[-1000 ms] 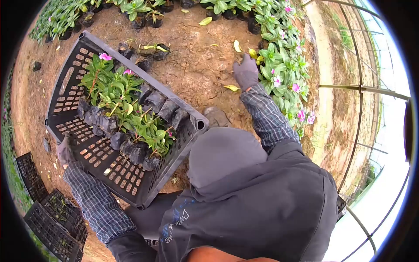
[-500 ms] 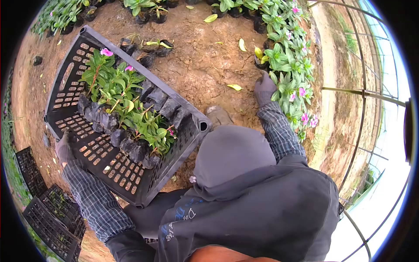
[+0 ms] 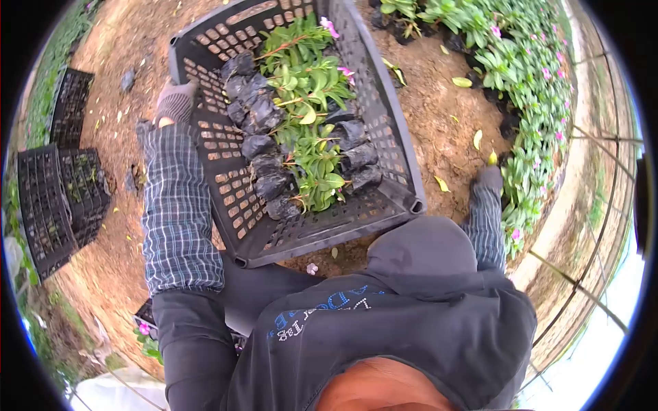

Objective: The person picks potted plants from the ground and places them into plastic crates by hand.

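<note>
A black plastic crate point(image 3: 401, 130) is tilted in front of me, its open side facing my view. Inside lie two rows of seedlings in black bags point(image 3: 257, 147), their green leafy tops point(image 3: 312, 103) meeting in the middle, with a few pink flowers. My left hand point(image 3: 177, 101), in a grey glove, grips the crate's left edge; some fingers are hidden by it. Down by the soil, my gloved right hand point(image 3: 489, 177) is beside the bed of flowering potted plants point(image 3: 528, 103), close to a yellow leaf. Its fingers are too hidden to make out.
More black crates point(image 3: 44, 205) stand on the left, some with greenery inside. Fallen yellow leaves point(image 3: 462, 82) dot the brown soil point(image 3: 439, 116). Thin metal frame bars point(image 3: 579, 284) run along the right. A pink flower point(image 3: 312, 268) lies by my leg.
The crate has swung more upright and shifted right and up in view, my left hand staying on its edge. My right hand remains low by the plant bed as the view turns.
</note>
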Action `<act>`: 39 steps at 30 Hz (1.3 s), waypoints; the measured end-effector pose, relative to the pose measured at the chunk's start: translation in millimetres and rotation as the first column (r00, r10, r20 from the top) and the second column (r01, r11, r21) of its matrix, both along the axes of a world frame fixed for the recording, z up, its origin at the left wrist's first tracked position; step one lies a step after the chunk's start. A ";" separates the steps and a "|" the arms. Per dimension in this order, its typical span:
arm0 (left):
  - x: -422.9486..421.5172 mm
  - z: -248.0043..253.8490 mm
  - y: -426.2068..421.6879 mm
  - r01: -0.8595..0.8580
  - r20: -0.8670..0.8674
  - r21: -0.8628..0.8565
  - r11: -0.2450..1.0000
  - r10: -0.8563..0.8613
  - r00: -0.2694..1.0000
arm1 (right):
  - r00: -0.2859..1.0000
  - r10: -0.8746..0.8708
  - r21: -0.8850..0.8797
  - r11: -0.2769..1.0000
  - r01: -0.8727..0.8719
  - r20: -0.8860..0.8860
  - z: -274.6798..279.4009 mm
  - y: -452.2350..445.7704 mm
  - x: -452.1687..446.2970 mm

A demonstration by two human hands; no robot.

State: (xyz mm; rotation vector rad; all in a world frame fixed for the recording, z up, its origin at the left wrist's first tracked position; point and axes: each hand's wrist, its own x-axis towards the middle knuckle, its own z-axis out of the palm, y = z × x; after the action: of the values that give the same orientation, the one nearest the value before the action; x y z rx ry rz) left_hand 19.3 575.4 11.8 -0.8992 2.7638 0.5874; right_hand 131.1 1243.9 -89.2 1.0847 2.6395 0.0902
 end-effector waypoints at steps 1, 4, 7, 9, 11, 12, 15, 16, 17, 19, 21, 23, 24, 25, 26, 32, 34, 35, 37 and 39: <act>-2.7 -6.2 -3.6 -0.017 -0.028 0.029 0.999 0.018 0.999 | 0.978 -0.110 -0.274 0.960 0.058 -0.176 -2.6 13.7 14.0; -8.6 -22.4 -11.6 -0.050 -0.010 -0.026 0.998 0.050 0.999 | 0.719 -0.520 -0.751 0.660 -0.003 -0.460 33.3 -14.7 22.5; 0.4 2.9 6.1 -0.038 -0.029 0.123 0.992 0.042 0.999 | 0.687 -0.482 -0.816 0.492 -0.302 -0.544 116.8 -104.2 -18.5; -4.5 -8.2 -0.2 -0.033 -0.027 0.104 0.994 0.036 0.999 | 0.711 -0.402 -0.816 0.283 -0.503 -0.577 159.5 -149.5 -49.1; -9.5 -25.0 -8.6 -0.035 -0.047 0.032 0.999 0.036 0.998 | 0.769 -0.257 -0.810 0.153 -0.566 -0.586 203.5 -214.1 -66.6; -11.3 -28.9 -10.4 -0.060 -0.054 0.015 0.998 0.061 0.997 | 0.806 -0.171 -0.823 0.063 -0.565 -0.567 216.4 -244.1 -72.1; -9.8 -27.9 -3.5 -0.030 -0.112 0.005 1.000 0.031 0.993 | 0.908 0.100 -0.909 -0.145 -0.390 -0.406 225.5 -319.1 -70.9; -6.3 -22.0 -1.1 0.013 -0.118 0.056 0.998 -0.007 0.993 | 0.915 0.215 -0.931 -0.215 -0.295 -0.340 217.1 -339.1 -69.4; 1.0 -13.8 2.7 0.237 -0.065 -0.137 0.962 -0.247 0.967 | 0.897 0.318 -0.946 -0.198 -0.255 -0.308 209.9 -360.8 -64.2; 1.1 -7.3 2.5 0.282 -0.022 -0.123 0.951 -0.287 0.958 | 0.910 0.402 -0.989 -0.143 -0.047 -0.101 167.5 -392.5 -59.1; -0.7 -10.7 0.5 0.278 0.024 -0.034 0.960 -0.278 0.960 | 0.918 0.388 -0.989 0.142 0.032 0.085 93.4 -417.0 -56.6; -3.5 -16.0 -0.6 0.481 0.154 -0.214 0.850 -0.457 0.876 | 0.899 0.389 -0.971 0.205 0.127 0.200 41.8 -432.8 -52.2; -6.3 -19.4 0.4 0.655 0.303 -0.355 0.668 -0.580 0.756 | 0.906 0.376 -0.971 0.202 0.127 0.197 23.9 -435.0 -52.1; -5.4 -16.9 -2.2 0.460 0.173 -0.236 0.856 -0.428 0.887 | 0.779 0.627 -0.940 0.274 -0.202 0.015 12.8 -434.6 -52.5; -5.9 -15.9 1.3 0.039 -0.075 0.049 0.998 -0.035 0.997 | 0.548 0.831 -0.820 0.250 -0.516 -0.091 2.9 -431.6 -57.8; -7.2 -25.7 -13.5 0.096 -0.108 0.154 0.983 -0.080 0.991 | 0.289 0.853 -0.669 -0.091 -0.738 -0.435 122.6 -370.0 -90.6; -19.7 -62.8 -56.0 0.280 -0.186 0.161 0.947 -0.249 0.950 | 0.661 0.478 -0.734 0.050 -0.678 -0.578 193.8 -303.1 -79.8; -22.6 -55.4 -58.5 0.272 -0.116 0.048 0.961 -0.265 0.957 | 0.699 0.227 -0.715 0.017 -0.698 -0.678 203.3 -262.5 -75.5; -39.8 -84.1 -91.5 0.223 0.032 0.105 0.969 -0.227 0.973 | 0.749 -0.182 -0.768 0.226 -0.599 -0.637 237.7 -177.6 -53.7; -45.1 -85.7 -95.2 0.092 0.103 0.105 0.990 -0.103 0.989 | 0.717 -0.251 -0.720 0.505 -0.476 -0.650 210.0 -98.5 -8.9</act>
State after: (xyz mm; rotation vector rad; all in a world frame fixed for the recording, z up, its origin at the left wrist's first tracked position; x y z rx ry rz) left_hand -25.8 480.2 -73.9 -0.7463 2.6389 0.6342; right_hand 122.2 1145.4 120.7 0.5526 2.6278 -1.7915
